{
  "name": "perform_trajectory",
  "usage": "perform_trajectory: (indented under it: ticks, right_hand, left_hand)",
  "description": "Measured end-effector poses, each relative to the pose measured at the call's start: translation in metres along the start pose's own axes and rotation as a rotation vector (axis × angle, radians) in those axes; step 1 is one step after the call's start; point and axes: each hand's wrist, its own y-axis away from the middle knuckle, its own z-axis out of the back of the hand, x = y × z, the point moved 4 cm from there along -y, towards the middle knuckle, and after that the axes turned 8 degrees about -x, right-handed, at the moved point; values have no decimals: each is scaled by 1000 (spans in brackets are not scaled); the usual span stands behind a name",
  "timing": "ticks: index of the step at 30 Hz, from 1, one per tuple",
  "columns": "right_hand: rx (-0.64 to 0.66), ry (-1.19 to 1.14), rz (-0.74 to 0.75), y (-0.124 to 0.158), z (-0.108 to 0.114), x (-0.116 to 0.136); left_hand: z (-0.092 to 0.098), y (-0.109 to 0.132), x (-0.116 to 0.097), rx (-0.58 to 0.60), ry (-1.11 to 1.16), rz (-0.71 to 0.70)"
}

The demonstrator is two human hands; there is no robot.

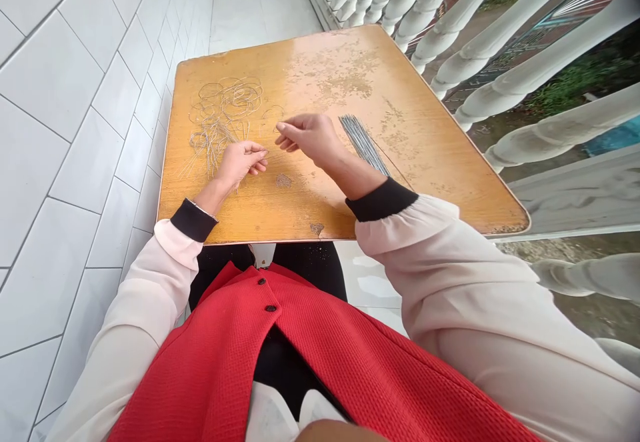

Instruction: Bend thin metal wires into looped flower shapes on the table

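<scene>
Both my hands are raised over the wooden table, close together with a small gap between them. My left hand (244,162) is closed in a pinch on a thin wire, whose end shows below the hand. My right hand (310,137) also pinches with thumb and forefinger, and a faint curved wire (273,110) shows by its fingertips. Between the hands the wire is too thin to follow. Left of and behind my left hand lies a tangle of looped thin wires (227,99). A bundle of straight grey wire pieces (363,141) lies beyond my right wrist.
The yellow-brown table (320,209) has worn, peeling patches and a rounded front right corner. A white tiled wall (100,129) runs close along the left. White balusters (450,62) line the right side, with ground and plants outside. My lap is under the table's front edge.
</scene>
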Motion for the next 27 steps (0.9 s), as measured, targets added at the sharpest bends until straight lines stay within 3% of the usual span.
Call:
perform_trajectory:
  ticks: [3, 9, 15, 22, 27]
  right_hand:
    - [170, 23, -52, 13, 3, -11]
    - [229, -70, -136, 24, 10, -12]
    - [233, 266, -16, 23, 10, -2]
    - [96, 689, 327, -14, 21, -11]
    - [45, 797, 334, -45, 26, -33]
  left_hand:
    - [2, -1, 0, -32, -13, -14]
    - [0, -6, 7, -79, -126, -61]
    - [0, -13, 1, -74, -166, -37]
    - [-24, -49, -22, -73, -83, 83]
    - [-42, -88, -19, -79, -203, 132]
